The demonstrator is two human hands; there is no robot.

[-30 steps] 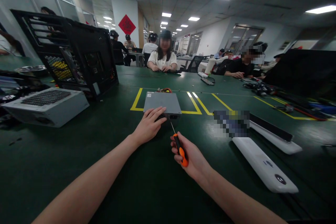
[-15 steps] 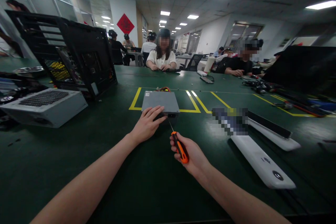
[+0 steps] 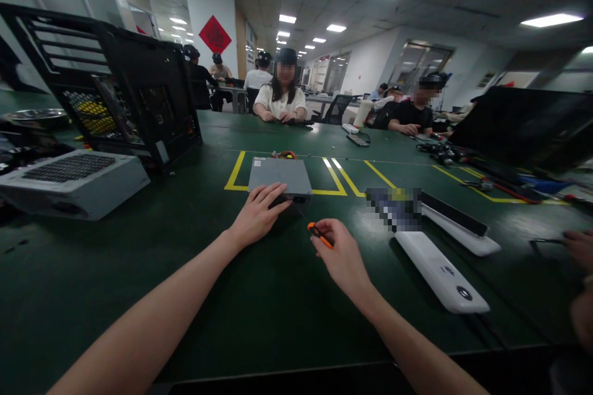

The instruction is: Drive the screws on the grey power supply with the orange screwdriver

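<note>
A flat grey power supply box (image 3: 279, 175) lies on the green table (image 3: 185, 271), partly inside a yellow-taped rectangle, with coloured wires at its far end. My left hand (image 3: 257, 215) rests on the box's near edge, fingers spread flat. My right hand (image 3: 337, 255) is closed around an orange-and-black screwdriver (image 3: 319, 234), whose thin shaft points at the box's near right corner.
A black computer case (image 3: 125, 89) and a white vented box (image 3: 69, 182) stand at the left. Two white oblong devices (image 3: 440, 271) lie to the right, a black panel (image 3: 519, 126) beyond them. Several people sit across the table. Another person's hand (image 3: 579, 244) shows at the right edge.
My right hand has turned over, knuckles up, so less of the screwdriver handle shows. The view has shifted slightly left and down. My left hand stays on the box.
</note>
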